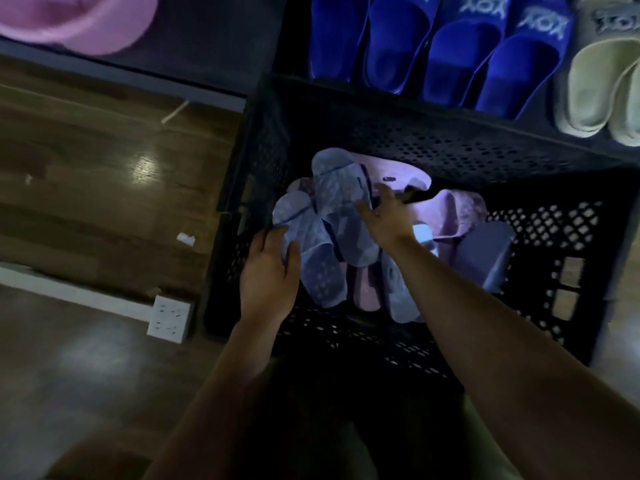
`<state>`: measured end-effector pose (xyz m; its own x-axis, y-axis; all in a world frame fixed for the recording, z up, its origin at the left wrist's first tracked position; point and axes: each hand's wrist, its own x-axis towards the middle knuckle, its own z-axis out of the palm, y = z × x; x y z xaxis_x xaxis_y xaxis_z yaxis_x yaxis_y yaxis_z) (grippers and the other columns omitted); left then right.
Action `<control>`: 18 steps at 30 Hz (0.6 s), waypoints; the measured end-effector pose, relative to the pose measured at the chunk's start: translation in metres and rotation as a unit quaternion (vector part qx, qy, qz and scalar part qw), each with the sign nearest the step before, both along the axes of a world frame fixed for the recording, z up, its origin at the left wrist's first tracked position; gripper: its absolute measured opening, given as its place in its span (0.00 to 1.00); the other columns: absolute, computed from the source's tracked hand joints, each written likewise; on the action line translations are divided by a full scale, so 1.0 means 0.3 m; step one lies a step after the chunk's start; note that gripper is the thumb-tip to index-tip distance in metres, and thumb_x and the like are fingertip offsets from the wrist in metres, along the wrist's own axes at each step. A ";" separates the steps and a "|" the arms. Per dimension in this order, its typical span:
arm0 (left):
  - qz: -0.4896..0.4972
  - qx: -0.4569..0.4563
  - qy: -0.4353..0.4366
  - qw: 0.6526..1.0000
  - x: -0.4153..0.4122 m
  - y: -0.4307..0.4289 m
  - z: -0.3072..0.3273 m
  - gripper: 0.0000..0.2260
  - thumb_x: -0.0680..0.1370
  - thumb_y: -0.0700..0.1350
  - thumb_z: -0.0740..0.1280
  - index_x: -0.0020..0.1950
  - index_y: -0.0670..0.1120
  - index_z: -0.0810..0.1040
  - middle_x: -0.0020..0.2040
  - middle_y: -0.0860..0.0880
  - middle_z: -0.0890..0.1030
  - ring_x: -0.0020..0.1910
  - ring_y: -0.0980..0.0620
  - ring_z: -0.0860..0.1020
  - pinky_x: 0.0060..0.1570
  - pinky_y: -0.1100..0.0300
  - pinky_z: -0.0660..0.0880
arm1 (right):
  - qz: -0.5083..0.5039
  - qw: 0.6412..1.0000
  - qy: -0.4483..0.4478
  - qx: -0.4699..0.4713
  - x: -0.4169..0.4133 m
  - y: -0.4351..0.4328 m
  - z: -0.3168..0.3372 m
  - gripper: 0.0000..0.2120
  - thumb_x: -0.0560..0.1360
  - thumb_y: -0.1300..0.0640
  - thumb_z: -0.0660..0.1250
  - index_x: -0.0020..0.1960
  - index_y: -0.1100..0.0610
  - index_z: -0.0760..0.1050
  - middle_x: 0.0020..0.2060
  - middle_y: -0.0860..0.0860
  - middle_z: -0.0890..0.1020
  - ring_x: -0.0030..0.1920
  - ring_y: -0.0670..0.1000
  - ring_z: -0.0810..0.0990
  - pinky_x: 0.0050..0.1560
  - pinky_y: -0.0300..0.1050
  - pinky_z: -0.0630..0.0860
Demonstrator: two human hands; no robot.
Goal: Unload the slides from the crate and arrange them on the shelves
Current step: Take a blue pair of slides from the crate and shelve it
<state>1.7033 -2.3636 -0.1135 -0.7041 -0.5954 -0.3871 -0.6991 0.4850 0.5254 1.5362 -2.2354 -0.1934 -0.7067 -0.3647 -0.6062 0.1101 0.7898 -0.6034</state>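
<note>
Both hands are reaching into the black crate (450, 150). The left hand (270, 271) is gripping a pale blue slide (311, 261) at seven o'clock in the pile; the right hand (388, 216) is spreading wide over another blue slide (343, 199). Dark blue slides (450, 53) are lining the shelf (540, 114) at twelve o'clock.

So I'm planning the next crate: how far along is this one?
Partly done: dark blue slides and beige ones already sit on the shelf. The left hand grips a pale blue slide; the right hand reaches in. Pink slides remain in the crate.
</note>
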 end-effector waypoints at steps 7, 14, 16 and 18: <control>0.041 0.031 0.039 0.998 0.008 -0.011 -0.105 0.19 0.81 0.52 0.56 0.66 0.42 0.71 0.61 0.43 0.76 0.57 0.46 0.76 0.53 0.61 0.70 | -0.151 0.984 -0.077 -0.058 0.009 -0.096 -0.123 0.35 0.74 0.39 0.66 0.70 0.57 0.56 0.63 0.60 0.74 0.59 0.61 0.76 0.58 0.59 0.75; 0.070 0.057 0.052 0.995 0.002 -0.014 -0.116 0.19 0.81 0.54 0.55 0.66 0.46 0.71 0.61 0.44 0.75 0.55 0.45 0.78 0.55 0.55 0.74 | -0.160 0.986 -0.007 -0.038 0.023 -0.066 -0.094 0.25 0.78 0.42 0.62 0.67 0.56 0.61 0.51 0.54 0.76 0.53 0.60 0.78 0.47 0.50 0.74; 0.075 0.067 0.058 0.993 -0.001 -0.013 -0.123 0.21 0.79 0.59 0.53 0.66 0.48 0.71 0.59 0.45 0.76 0.51 0.43 0.80 0.54 0.49 0.77 | -0.174 0.983 0.021 -0.047 0.032 -0.037 -0.063 0.24 0.77 0.42 0.62 0.67 0.53 0.62 0.49 0.51 0.76 0.49 0.57 0.77 0.45 0.47 0.72; 0.065 0.064 0.055 0.994 -0.011 -0.010 -0.126 0.21 0.80 0.57 0.54 0.67 0.46 0.71 0.61 0.44 0.75 0.55 0.44 0.78 0.57 0.54 0.75 | -0.199 0.977 0.041 -0.056 0.044 -0.004 -0.032 0.23 0.78 0.43 0.62 0.67 0.52 0.63 0.51 0.49 0.77 0.49 0.55 0.77 0.45 0.44 0.69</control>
<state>1.6999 -2.3666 -0.1513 -0.6666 -0.6345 -0.3913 -0.6867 0.3183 0.6536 1.5495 -2.2367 -0.2029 -0.8512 -0.1117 -0.5128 0.3425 0.6222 -0.7040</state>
